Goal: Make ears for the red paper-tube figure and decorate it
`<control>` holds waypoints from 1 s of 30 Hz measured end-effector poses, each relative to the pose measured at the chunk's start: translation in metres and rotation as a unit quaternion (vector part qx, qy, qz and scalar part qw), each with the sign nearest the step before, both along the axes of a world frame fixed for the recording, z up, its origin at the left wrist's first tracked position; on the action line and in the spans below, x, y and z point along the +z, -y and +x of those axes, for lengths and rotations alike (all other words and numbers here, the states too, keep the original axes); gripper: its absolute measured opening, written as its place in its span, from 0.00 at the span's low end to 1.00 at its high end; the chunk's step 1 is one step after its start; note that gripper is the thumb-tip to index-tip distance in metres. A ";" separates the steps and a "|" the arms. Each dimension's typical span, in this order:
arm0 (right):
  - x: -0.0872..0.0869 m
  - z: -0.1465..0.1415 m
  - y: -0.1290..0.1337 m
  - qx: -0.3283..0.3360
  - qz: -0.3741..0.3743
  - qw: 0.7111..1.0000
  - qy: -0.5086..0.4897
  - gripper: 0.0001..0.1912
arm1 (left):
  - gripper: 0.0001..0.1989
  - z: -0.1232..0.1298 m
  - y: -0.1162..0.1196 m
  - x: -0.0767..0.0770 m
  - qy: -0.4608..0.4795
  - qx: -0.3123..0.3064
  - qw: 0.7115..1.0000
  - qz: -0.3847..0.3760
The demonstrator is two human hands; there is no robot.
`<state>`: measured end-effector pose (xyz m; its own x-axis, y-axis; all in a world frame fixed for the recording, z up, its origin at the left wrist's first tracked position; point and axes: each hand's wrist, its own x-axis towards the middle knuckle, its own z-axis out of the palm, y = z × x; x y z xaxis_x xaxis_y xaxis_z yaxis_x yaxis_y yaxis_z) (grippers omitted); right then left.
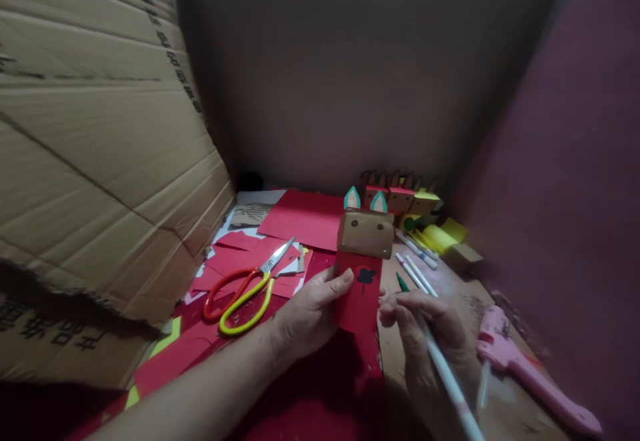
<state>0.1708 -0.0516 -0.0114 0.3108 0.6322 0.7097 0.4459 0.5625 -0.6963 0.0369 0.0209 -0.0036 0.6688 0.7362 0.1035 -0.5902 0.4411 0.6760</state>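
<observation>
A paper figure (pixel 357 304) stands upright in my left hand (pixel 315 304), whose thumb presses on its red front. It has a brown box head with two drawn eyes and two ears edged in teal. A dark clover shape with a stem is on the red body. Just right of the figure, my right hand (pixel 433 341) is closed round a white marker (pixel 447 377). The marker's green tip points up and left, near the figure's lower right side. My left hand's other fingers are hidden behind the figure.
Scissors (pixel 250 287) with red and yellow handles lie on red paper scraps at the left. More figures (pixel 400 197) stand at the back, near yellow paper (pixel 443 235) and several markers. A pink glue gun (pixel 530 367) lies at the right; cardboard (pixel 100 134) rises at the left.
</observation>
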 end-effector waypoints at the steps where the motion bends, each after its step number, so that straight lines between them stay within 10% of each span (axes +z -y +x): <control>1: -0.001 0.001 -0.002 -0.004 0.013 1.000 0.018 0.07 | 0.13 -0.001 -0.001 0.001 -0.007 0.003 1.000 0.002; 30: -0.011 0.000 -0.012 -0.007 0.033 0.979 0.200 0.18 | 0.19 0.001 -0.006 0.003 -0.041 0.046 0.998 -0.018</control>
